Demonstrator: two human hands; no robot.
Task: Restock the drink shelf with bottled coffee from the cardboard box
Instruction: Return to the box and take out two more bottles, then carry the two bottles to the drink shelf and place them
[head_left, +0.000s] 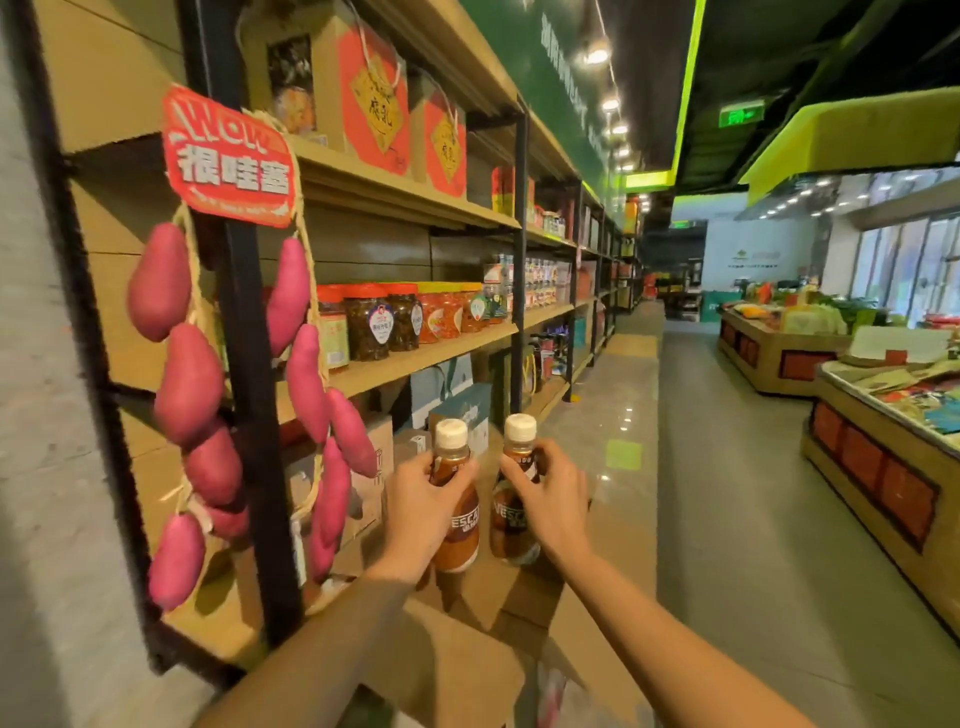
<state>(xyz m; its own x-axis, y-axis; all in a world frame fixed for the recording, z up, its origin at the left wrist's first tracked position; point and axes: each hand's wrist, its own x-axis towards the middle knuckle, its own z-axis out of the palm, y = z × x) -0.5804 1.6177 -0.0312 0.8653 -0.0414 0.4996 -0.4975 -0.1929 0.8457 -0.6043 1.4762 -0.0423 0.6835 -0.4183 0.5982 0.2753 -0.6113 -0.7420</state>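
While both bare forearms stretch forward to the low part of the shelf, two brown coffee bottles with white caps are held upright, side by side and apart from each other. The left bottle (460, 525) is grasped by the left hand (415, 501), whose fingers curl round its shoulder under the cap. The right hand (553, 501) grasps the right bottle (506, 530) in the same way. Below the bottles is the open cardboard box (467, 660); whether they touch it, I cannot tell. Jars (374, 325) stand on the shelf (415, 358) above, and purple sweet potatoes (189, 384) hang beside the black post (249, 364).
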